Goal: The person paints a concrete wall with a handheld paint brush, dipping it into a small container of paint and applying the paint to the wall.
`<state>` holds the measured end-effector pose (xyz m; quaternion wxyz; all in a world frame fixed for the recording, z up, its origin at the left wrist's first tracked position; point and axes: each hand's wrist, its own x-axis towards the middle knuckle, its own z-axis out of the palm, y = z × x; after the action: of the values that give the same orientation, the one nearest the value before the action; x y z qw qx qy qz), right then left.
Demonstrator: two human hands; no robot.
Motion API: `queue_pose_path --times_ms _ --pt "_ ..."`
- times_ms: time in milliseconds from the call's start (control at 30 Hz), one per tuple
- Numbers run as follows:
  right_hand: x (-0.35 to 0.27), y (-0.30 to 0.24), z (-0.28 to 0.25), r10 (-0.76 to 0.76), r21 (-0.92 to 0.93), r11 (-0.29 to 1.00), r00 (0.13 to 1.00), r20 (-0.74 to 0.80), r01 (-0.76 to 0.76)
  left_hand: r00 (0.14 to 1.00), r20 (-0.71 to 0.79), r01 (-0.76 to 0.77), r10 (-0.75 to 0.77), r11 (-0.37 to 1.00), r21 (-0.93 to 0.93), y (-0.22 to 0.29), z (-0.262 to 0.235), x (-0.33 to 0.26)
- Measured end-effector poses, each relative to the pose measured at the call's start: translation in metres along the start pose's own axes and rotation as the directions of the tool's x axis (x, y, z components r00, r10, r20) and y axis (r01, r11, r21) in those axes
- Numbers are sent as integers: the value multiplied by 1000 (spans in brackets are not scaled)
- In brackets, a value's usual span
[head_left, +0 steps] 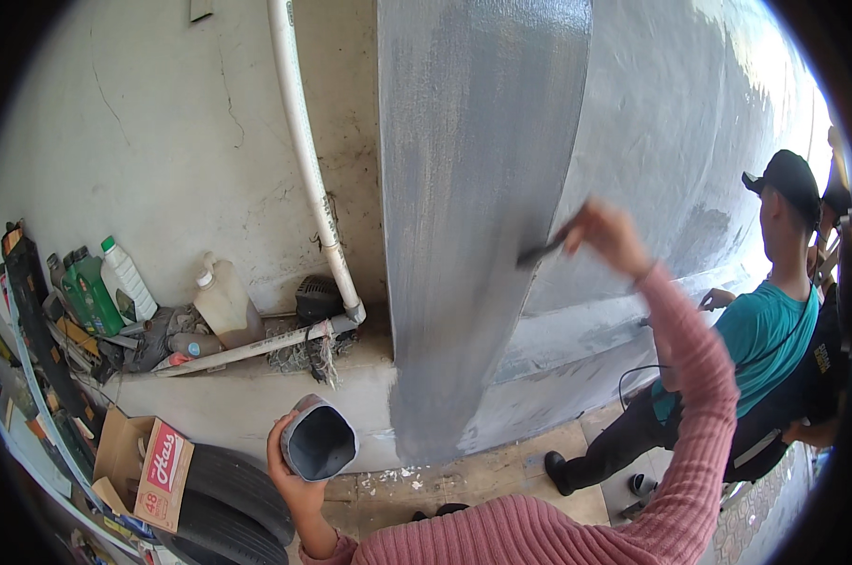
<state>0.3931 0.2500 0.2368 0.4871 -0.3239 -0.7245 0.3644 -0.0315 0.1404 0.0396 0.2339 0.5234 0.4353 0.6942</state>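
My left hand (301,490) is wrapped round a cut-off container (354,446), its inside coated with dark grey paint. It is held low, in front of the wall ledge. My right hand (607,235), smeared by motion, grips a paintbrush (539,252) raised before the pillar. The brush's dark head is at the pillar's right edge; whether it touches the surface I cannot tell. The pillar (473,188) is covered in streaky grey paint, glossy near the top and patchier near the bottom.
A person in a teal shirt (770,325) stands close on the right by a grey wall (661,169). A white pipe (304,141) runs down to a ledge with jugs (228,301) and bottles. Tires (228,490) and a cardboard box (162,480) sit lower left.
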Motion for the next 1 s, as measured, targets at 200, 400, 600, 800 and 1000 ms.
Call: queue_pose_path --times_ms 200,400,600,800,1000 --pt "89 -210 -49 -654 -732 514 756 2 447 1000 -2 -18 18 1000 10 -2 -4 -1" --pt "89 -177 -24 -944 -895 -174 190 270 410 1000 -27 -13 13 1000 21 1 -3 0" --pt "10 3 75 -624 -701 -210 458 633 682 999 1 -34 34 998 57 -5 -6 3" --pt "26 -35 69 -359 -652 327 728 585 685 1000 21 -15 14 997 72 -7 -10 2" --pt "129 -206 25 -569 -519 607 785 244 602 997 34 -68 67 998 18 -12 -4 4"
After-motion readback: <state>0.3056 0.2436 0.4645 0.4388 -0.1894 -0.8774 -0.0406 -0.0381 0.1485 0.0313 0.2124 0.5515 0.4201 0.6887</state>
